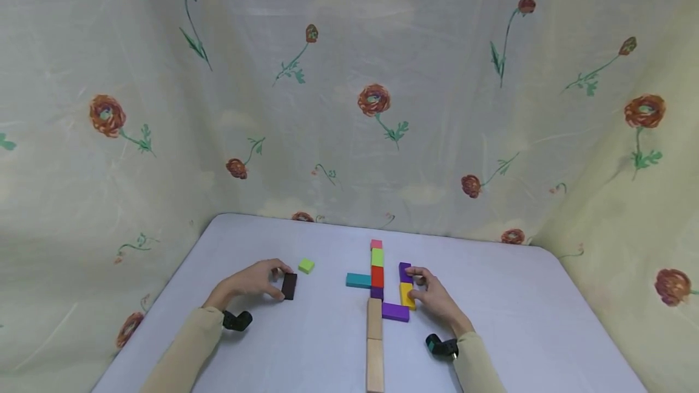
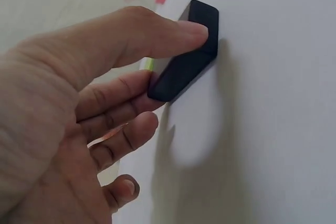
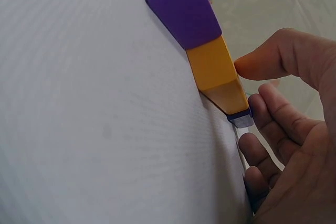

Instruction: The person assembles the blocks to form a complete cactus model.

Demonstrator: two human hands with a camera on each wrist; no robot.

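My left hand (image 1: 255,279) pinches a black rectangular block (image 1: 289,286) between thumb and fingers. In the left wrist view, the thumb lies across this dark block (image 2: 202,43), and a shadow falls beside it. On the other side, my right hand (image 1: 437,299) touches a yellow block (image 1: 406,296) with its thumb, its fingers at a purple block (image 1: 404,268) just beyond. The right wrist view shows the thumb against the yellow block's (image 3: 215,69) side, the fingers loosely bent. A longer purple block (image 1: 395,312) lies against the yellow block's near end.
A column of blocks runs up the table (image 1: 327,350): two wooden blocks (image 1: 374,344), a dark purple block (image 1: 377,292), a red block (image 1: 377,276), a green block (image 1: 377,257) and a pink block (image 1: 377,244). A teal block (image 1: 358,280) juts left. A lone green block (image 1: 306,266) lies near the left hand.
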